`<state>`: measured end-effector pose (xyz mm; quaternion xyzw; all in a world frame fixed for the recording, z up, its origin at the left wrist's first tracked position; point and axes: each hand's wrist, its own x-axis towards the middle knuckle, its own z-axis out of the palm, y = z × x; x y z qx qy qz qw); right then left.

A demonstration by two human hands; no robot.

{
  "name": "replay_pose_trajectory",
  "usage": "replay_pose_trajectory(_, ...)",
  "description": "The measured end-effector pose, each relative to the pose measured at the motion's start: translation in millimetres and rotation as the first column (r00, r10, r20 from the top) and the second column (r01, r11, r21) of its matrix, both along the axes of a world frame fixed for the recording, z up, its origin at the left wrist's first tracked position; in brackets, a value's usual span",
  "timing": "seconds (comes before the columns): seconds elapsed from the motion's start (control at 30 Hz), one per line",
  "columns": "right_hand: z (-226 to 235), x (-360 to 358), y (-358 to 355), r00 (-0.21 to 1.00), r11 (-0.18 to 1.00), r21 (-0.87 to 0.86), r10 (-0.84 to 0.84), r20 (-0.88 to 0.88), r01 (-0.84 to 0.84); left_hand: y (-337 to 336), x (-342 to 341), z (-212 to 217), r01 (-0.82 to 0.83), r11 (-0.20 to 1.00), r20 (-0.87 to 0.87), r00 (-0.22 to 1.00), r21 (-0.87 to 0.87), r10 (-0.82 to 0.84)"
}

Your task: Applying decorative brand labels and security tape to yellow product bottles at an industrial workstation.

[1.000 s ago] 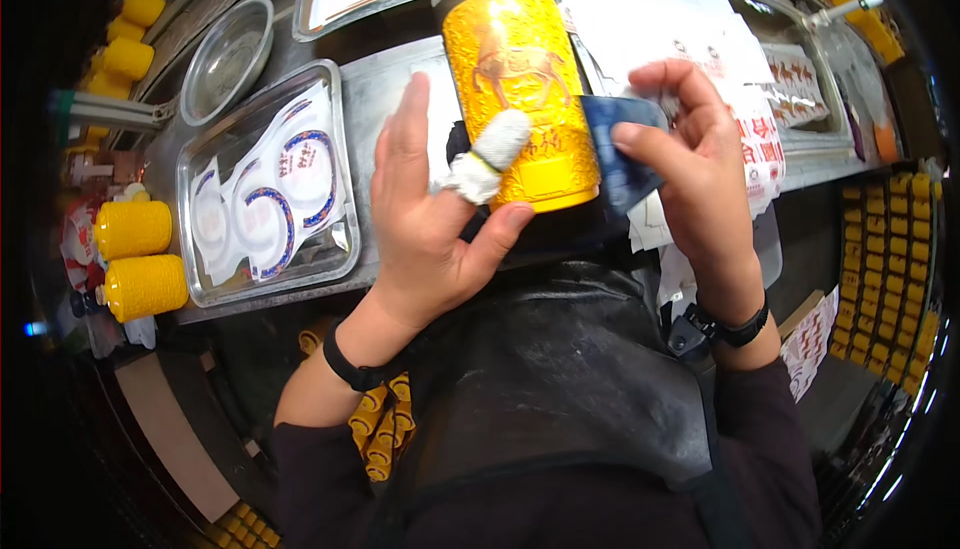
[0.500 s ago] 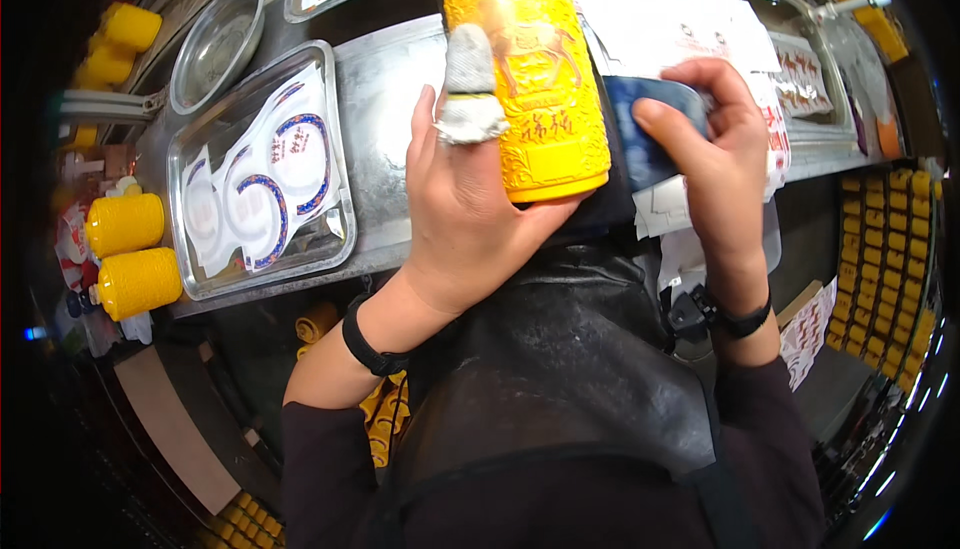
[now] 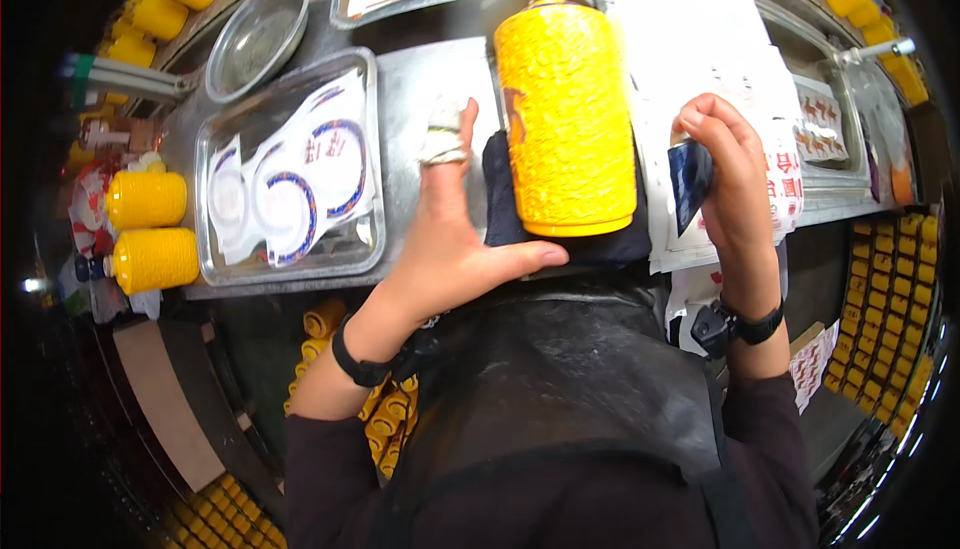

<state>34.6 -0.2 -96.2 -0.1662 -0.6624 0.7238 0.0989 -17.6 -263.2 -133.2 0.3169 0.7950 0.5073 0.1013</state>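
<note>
Yellow bottle (image 3: 567, 124) on a dark cloth (image 3: 500, 197), neck pointing away.
The left hand (image 3: 440, 239) has its grip spread wide beside the bottle's base, holding nothing; the right hand (image 3: 738, 174) has its grip pinched on a dark blue pad (image 3: 690, 184). Left on the table (image 3: 408, 129), a clear tray (image 3: 374, 189) holds printed labels (image 3: 292, 177).

Across the middle, a grey metal workbench (image 3: 410, 99), washed out by white glare (image 3: 655, 9) toward the far side. At far left, a worn ledge (image 3: 228, 14). Below, near left, dark floor (image 3: 260, 344) beside a long beige panel (image 3: 172, 409). Near right, thin bright streaks of light (image 3: 925, 419) along the dark edge.
</note>
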Motion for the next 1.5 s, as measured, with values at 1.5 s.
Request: replay_pose_trajectory(1.5,-30,-206,93,0.992,0.483,0.867,0.084,0.094,-0.123,35,-301,14,-0.455,0.792,-0.396,0.869,-0.406,0.296)
